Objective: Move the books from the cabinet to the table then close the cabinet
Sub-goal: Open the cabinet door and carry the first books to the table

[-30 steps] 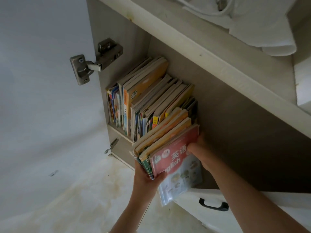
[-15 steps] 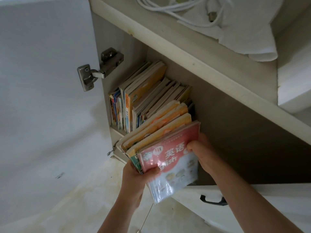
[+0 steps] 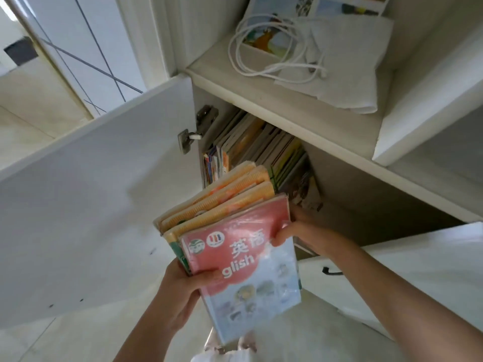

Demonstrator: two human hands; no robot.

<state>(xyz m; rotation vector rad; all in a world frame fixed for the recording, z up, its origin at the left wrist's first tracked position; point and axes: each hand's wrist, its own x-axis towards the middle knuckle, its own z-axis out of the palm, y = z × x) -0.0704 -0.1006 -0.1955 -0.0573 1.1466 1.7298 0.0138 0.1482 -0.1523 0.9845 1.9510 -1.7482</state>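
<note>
In the head view, the open cabinet (image 3: 366, 205) is seen with upright books (image 3: 264, 150) packed at its left end. A bundle of books (image 3: 235, 231), fronted by a pink English cover in clear plastic, is gripped outside it by the left hand (image 3: 180, 291) below and the right hand (image 3: 305, 233) at its right edge.

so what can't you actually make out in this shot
- Head view: the table is out of frame.
- Books left in the cabinet: count unclear, partly behind the held stack.
- Left hand fingers: under the stack.
- Right hand fingers: behind the stack.
- Lower door handle: cut off by the right arm.
</note>
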